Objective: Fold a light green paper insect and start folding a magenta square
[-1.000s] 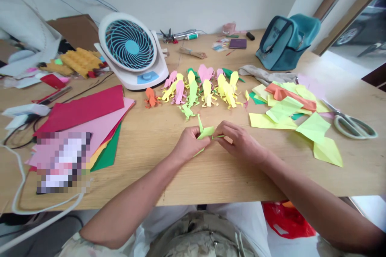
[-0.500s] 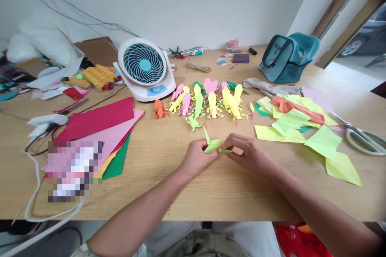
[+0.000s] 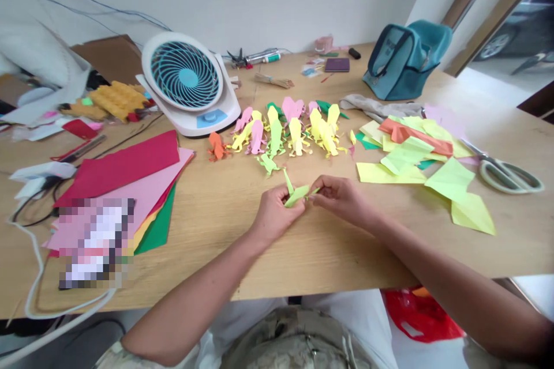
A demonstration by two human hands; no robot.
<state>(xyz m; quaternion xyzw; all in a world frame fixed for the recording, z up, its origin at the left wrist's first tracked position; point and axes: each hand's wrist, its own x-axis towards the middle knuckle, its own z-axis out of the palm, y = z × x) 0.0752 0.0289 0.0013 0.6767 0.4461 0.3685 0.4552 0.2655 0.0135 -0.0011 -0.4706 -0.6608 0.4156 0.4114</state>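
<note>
A light green folded paper figure (image 3: 296,196) is held just above the table, near its middle. My left hand (image 3: 277,210) is closed around its body, with one narrow point sticking up past the fingers. My right hand (image 3: 340,199) pinches a thin strip of the same paper at its right end. Beyond my hands stand several finished paper frogs in yellow, pink and green, among them a light green frog (image 3: 268,164) lying closest and an orange frog (image 3: 217,146) at the left end of the group.
Coloured paper sheets (image 3: 123,167) lie on the left in front of a white fan (image 3: 186,78). Loose green and yellow paper pieces (image 3: 407,155) and scissors (image 3: 511,176) are on the right. A teal bag (image 3: 400,63) stands at the back right.
The view has shifted a little, so the table's contents sit further left and higher. My right hand has turned slightly at the paper strip; both hands keep their hold.
</note>
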